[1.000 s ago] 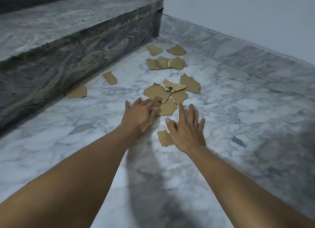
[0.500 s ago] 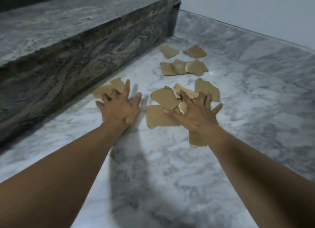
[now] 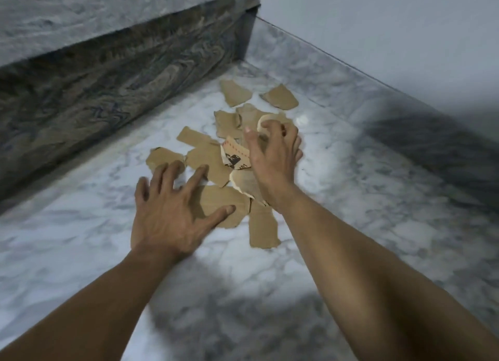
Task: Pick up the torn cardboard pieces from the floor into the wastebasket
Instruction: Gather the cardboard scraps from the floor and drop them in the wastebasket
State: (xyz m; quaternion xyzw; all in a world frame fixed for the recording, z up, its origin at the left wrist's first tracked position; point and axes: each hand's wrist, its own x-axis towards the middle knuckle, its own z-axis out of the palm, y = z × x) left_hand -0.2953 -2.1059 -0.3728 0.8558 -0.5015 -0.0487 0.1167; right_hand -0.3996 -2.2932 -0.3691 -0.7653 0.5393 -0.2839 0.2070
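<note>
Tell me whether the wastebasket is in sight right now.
No; only cardboard pieces, the left hand, the right hand, marble floor, step and wall show.

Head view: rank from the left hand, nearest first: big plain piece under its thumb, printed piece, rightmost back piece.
1. Big plain piece: touching the left hand, under its thumb.
2. Printed piece: farther in, centre.
3. Back piece: far back, right.

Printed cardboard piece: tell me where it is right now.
In the head view, the printed cardboard piece lies mid-pile on the marble floor, beside the thumb side of the right hand, which grips a curled cardboard piece.
</note>
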